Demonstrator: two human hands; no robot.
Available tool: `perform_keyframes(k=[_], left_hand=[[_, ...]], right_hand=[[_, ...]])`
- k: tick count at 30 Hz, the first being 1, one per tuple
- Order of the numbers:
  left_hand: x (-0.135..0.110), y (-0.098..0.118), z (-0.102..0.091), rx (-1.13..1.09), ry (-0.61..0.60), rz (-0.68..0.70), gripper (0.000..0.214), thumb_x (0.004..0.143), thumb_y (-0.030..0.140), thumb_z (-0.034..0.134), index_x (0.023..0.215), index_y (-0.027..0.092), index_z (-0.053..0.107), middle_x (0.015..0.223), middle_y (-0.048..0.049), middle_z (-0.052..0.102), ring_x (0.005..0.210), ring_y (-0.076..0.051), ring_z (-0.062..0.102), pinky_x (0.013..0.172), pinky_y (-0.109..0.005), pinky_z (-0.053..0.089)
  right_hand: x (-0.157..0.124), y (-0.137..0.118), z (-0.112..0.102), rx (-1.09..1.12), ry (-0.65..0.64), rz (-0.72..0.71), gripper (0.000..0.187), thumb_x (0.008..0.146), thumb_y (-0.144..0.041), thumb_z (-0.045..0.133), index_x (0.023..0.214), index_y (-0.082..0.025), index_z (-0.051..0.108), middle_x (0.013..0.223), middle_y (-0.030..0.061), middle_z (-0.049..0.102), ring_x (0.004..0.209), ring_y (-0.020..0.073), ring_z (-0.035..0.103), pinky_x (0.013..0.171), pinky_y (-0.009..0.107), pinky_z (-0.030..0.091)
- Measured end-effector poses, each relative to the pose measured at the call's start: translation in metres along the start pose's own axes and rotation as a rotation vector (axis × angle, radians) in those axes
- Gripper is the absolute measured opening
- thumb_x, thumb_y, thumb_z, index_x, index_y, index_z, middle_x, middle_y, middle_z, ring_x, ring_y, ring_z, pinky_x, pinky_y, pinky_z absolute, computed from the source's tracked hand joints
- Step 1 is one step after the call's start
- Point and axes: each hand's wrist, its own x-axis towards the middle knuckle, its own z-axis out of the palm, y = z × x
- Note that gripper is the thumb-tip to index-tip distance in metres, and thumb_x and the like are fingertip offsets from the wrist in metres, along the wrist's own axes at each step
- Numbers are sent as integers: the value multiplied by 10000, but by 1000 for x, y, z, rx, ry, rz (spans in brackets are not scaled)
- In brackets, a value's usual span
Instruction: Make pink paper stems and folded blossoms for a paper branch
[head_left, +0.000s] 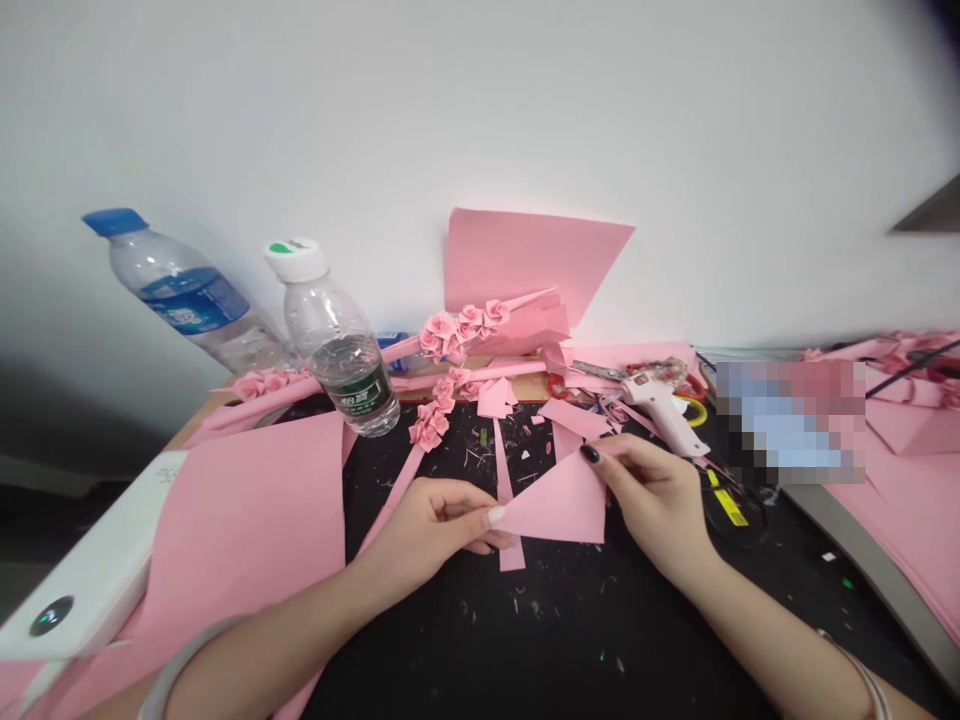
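While the left hand [454, 515] pinches one pointed corner of a pink paper triangle [566, 505] between thumb and fingers, the right hand [660, 495] nips its upper corner, black-nailed thumb laid on the paper; each grip is closed down to the thickness of the sheet. The triangle is smooth, matte and crisp-edged, held in front of the person above a black tabletop [562, 640] speckled with tiny paper scraps and pale shreds. A narrow pink strip [512, 555] runs beneath it, flaring toward its near end.

Beyond the hands lie paper roses [457, 330] with tightly curled, angular petals, bunched along pink stems. A stiff pink sheet [532, 250] leans against the smooth white wall [480, 110], and a large pink sheet [255, 510] spreads at the left, beside a glossy white device [90, 560] with rounded edges and a dark, shiny round spot.

Near the left hand stands a clear plastic bottle [337, 345] with a white cap marked in green; colourless liquid fills it to below the shoulder, and its green label carries white Chinese characters, seemingly 怡宝. Behind it tilts a blue-capped bottle [199, 300], transparent, its blue label's white lettering too unclear to read. Past the right hand rests a pale pink glue gun [667, 410], with a yellow tag [727, 497] nearby whose print is illegible.
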Motion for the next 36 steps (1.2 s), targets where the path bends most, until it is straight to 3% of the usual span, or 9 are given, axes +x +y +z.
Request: perform_keyframes(k=[7, 12, 17, 23, 30, 33, 36], left_hand=[[-1, -1, 0, -47, 32, 13, 206, 781, 330, 628, 827, 134, 673, 824, -77, 734, 799, -200, 690, 677, -257, 530], [-2, 1, 2, -51, 58, 74, 231, 793, 308, 617, 964, 155, 636, 977, -90, 698, 868, -203, 671, 676, -250, 526], [-4, -1, 5, -63, 46, 188, 549, 688, 178, 712, 1195, 232, 510, 1258, -84, 552, 958, -195, 631, 784, -284, 515], [-7, 1, 6, 321, 47, 252, 385, 708, 160, 670, 1084, 239, 652, 1126, -24, 657, 992, -210, 610, 825, -285, 495], [-6, 2, 5, 253, 55, 180, 437, 718, 132, 638, 1132, 273, 625, 1174, 11, 634, 1028, -187, 599, 849, -250, 490], [-5, 3, 5, 201, 62, 126, 418, 743, 199, 636, 1158, 249, 610, 1161, -12, 641, 955, -183, 625, 817, -260, 508], [-4, 3, 5, 169, 82, 97, 362, 803, 304, 582, 1155, 226, 613, 1135, -34, 648, 867, -178, 634, 744, -273, 533]], right_hand=[[5, -2, -3, 75, 113, 109, 202, 826, -306, 584, 680, -168, 606, 585, -24, 496, 508, 87, 377, 442, 203, 270], [8, 0, 0, 362, 210, 230, 201, 820, -334, 592, 690, -181, 581, 565, -37, 460, 484, 81, 355, 415, 189, 235], [1, -1, 7, 471, 27, 394, 194, 799, -353, 614, 745, -167, 616, 545, -34, 478, 436, 66, 349, 386, 181, 233], [-8, -3, 14, 462, -172, 479, 316, 821, -369, 584, 1066, -170, 604, 510, -60, 422, 373, 45, 300, 343, 167, 189], [-8, -6, 16, 542, -260, 402, 356, 807, -433, 593, 1084, -208, 588, 586, -40, 472, 433, 71, 390, 380, 180, 308], [-8, -6, 15, 555, -313, 307, 495, 739, -532, 621, 1115, -214, 567, 687, -2, 555, 516, 114, 481, 438, 209, 395], [-9, -5, 15, 522, -342, 237, 629, 658, -572, 670, 1158, -214, 536, 877, 43, 608, 696, 168, 572, 591, 249, 486]])
